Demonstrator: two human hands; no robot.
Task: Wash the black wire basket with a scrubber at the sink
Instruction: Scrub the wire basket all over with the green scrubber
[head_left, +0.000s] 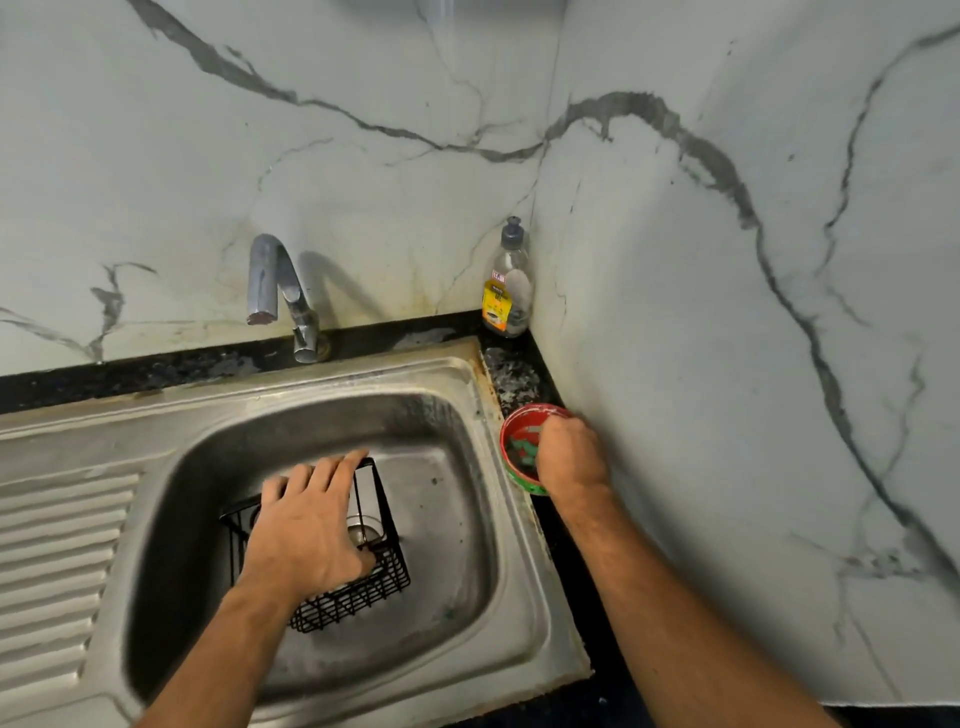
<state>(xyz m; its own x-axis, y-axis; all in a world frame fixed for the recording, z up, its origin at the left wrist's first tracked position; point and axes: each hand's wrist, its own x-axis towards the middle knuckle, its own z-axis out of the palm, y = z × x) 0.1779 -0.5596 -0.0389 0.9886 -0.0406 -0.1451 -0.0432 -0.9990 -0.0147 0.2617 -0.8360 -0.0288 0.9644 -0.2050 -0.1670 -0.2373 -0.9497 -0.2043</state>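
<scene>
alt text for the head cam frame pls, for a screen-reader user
A person's left hand grips a black wire basket in a steel sink, while the right hand reaches into a small red tub on the counter by the wall. A tap, not running, and a dish soap bottle stand behind, against marble-look walls.

The sink (457, 644) is brushed stainless steel, dull and stained, with a ribbed drainboard (57, 561) and rust-like marks along its right edge; the tap (280, 291) is polished chrome metal, spotted. The basket (358, 587) is thin wire with a black, slightly glossy coating. The worktop (519, 379) is dark speckled polished stone, the walls (727, 312) smooth glossy white marble-look slabs with grey veins, the bottle (508, 283) clear plastic with a paper-like label, and the small red tub (519, 447) looks plastic.
</scene>
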